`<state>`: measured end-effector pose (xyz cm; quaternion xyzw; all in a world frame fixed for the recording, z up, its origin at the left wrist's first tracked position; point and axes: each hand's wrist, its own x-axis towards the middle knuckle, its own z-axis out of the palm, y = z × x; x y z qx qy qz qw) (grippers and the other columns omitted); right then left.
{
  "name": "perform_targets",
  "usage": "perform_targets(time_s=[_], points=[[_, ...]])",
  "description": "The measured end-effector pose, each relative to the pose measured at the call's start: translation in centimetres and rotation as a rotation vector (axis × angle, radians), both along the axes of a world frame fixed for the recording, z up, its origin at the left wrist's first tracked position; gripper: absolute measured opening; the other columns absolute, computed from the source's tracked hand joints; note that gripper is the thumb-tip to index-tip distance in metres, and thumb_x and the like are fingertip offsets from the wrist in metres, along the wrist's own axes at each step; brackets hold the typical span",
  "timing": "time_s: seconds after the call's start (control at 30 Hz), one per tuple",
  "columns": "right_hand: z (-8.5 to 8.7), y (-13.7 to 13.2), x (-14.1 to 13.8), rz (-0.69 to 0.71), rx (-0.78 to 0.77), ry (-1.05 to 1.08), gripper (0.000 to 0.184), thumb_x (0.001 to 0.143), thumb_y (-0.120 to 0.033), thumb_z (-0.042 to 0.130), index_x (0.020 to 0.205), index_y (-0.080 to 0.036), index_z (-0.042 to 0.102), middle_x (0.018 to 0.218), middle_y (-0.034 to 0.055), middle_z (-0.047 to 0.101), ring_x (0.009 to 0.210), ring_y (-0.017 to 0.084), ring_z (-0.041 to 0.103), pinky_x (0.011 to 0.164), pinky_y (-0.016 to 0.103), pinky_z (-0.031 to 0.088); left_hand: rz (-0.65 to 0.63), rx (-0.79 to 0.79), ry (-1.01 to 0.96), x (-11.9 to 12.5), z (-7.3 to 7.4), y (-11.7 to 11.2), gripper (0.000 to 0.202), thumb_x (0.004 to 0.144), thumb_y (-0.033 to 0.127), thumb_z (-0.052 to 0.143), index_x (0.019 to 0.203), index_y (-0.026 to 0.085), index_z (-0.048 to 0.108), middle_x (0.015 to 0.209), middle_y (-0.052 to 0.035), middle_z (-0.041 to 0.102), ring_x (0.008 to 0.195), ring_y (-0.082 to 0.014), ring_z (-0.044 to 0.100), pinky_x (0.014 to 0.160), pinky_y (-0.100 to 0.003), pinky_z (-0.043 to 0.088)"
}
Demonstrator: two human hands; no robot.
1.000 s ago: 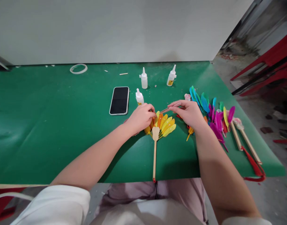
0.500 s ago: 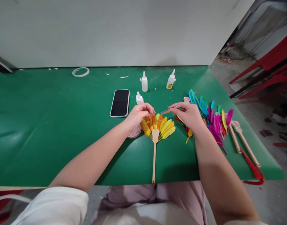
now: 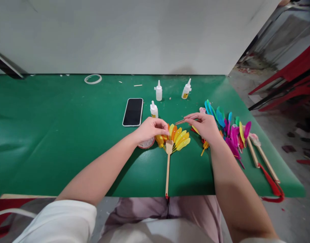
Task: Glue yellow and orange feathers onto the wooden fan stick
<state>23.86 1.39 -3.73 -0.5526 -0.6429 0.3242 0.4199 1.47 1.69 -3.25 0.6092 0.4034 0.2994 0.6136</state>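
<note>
A feather fan [image 3: 181, 136] with yellow and orange feathers and a pale wooden handle [image 3: 168, 168] lies in front of me, small white dots on its feathers. My left hand [image 3: 155, 130] is over its left feathers, thumb and fingers pinched; whatever is between them is too small to make out. Tweezers [image 3: 184, 120] are held in my right hand [image 3: 202, 123], their tips pointing left just above the fan's top feathers. Partly under my left hand is a round dish [image 3: 146, 143] with a red rim and small pale bits inside.
Three white glue bottles, one close [image 3: 154, 109] and two farther back [image 3: 158, 91] [image 3: 186, 89], stand near a phone [image 3: 133, 112]. At the right lie colourful feathers [image 3: 232, 135] and wooden handles [image 3: 267, 161] with a red tassel [image 3: 272, 185]. A white ring [image 3: 93, 79] lies by the wall.
My left hand has shifted slightly right and down, its pinch now lower over the feathers. The tweezers have drawn a little away from it. The whole view has shifted slightly.
</note>
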Motion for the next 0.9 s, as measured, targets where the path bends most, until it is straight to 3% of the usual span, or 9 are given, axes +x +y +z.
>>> perform_targets(time_s=[0.17,0.4,0.6,0.73,0.9], points=[[0.0,0.0,0.1,-0.024,-0.017,0.000,0.017,0.072,-0.034,0.064,0.078,-0.021,0.071,0.080,0.0038,0.071,0.070,0.017,0.060,0.061,0.030,0.044,0.053,0.118,0.086,-0.6,0.1,0.2,0.008,0.065,0.022,0.068,0.062,0.015,0.065,0.067,-0.0006,0.066,0.066,-0.0119,0.060,0.068,-0.026,0.047],[0.0,0.1,0.0,-0.022,-0.010,0.023,0.015,0.071,-0.034,0.065,0.077,-0.020,0.071,0.077,0.0035,0.071,0.071,0.017,0.060,0.063,0.031,0.044,0.116,0.195,0.086,-1.0,-0.5,0.7,0.016,0.076,0.030,0.061,0.074,0.016,0.069,0.078,-0.0037,0.070,0.076,-0.0130,0.063,0.075,-0.028,0.048],[0.2,0.0,0.2,-0.034,-0.014,0.000,0.017,0.072,-0.035,0.064,0.078,-0.020,0.071,0.078,0.0044,0.070,0.069,0.017,0.059,0.060,0.031,0.044,0.263,0.183,-0.044,-0.4,-1.4,0.5,0.019,0.061,0.024,0.072,0.065,0.014,0.057,0.067,0.0000,0.064,0.066,-0.0115,0.060,0.068,-0.028,0.048],[0.5,-0.1,0.4,-0.065,0.011,-0.028,0.014,0.072,-0.032,0.064,0.074,-0.019,0.070,0.076,0.0048,0.069,0.070,0.017,0.059,0.062,0.031,0.047,0.320,0.206,0.012,-0.4,-1.3,0.4,0.016,0.062,0.022,0.071,0.062,0.014,0.058,0.064,0.0000,0.063,0.063,-0.0106,0.058,0.066,-0.027,0.046],[-0.1,0.6,0.2,-0.092,0.099,0.215,0.021,0.077,-0.039,0.060,0.073,-0.019,0.059,0.077,0.0018,0.068,0.070,0.015,0.063,0.062,0.030,0.051,0.362,0.325,0.136,-0.5,-1.3,0.5,0.009,0.071,0.023,0.065,0.067,0.015,0.067,0.068,-0.0013,0.068,0.064,-0.0120,0.060,0.064,-0.025,0.046]])
